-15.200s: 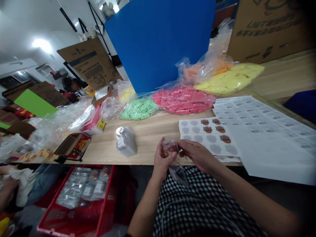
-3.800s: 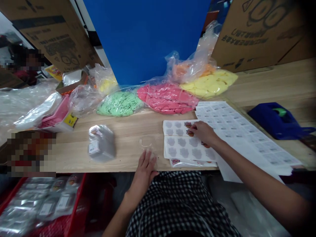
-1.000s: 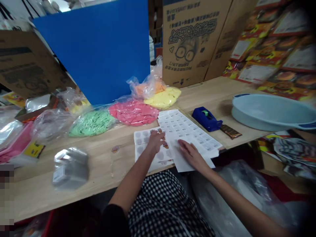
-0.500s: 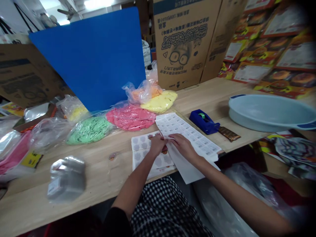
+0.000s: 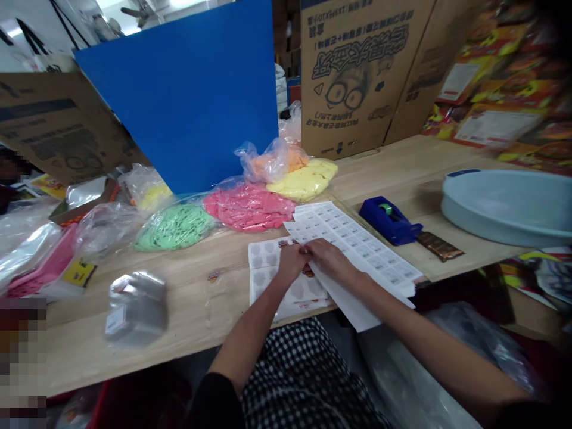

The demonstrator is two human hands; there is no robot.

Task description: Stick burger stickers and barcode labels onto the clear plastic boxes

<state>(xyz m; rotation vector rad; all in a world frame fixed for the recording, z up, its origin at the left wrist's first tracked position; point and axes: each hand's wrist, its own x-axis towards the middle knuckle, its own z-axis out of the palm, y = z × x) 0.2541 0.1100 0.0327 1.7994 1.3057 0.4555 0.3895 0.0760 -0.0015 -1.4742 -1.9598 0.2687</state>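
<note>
Though partly hidden behind left hand (image 5: 292,262), sticker sheet (image 5: 263,274) mostly visible.

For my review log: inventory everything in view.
Sticker sheets: several, white, front centre
Label sheets: several, white, beside sticker sheets
Filled bags: at least four, green, pink, orange, yellow, middle
Container stack: one, clear, front left
Stickered piece: one, clear, left centre
Tape dispenser: one, blue, right centre
Packet: one, brown, beside tape dispenser
Tub: one, light blue, far right
Board: one, blue, back
Cartons: several, brown, back
Printed boxes: several, red, yellow, back right
Basket: one, pink, far left
Table: one, tan, across view
Left hand, right hand: two, close together over sheets
</note>
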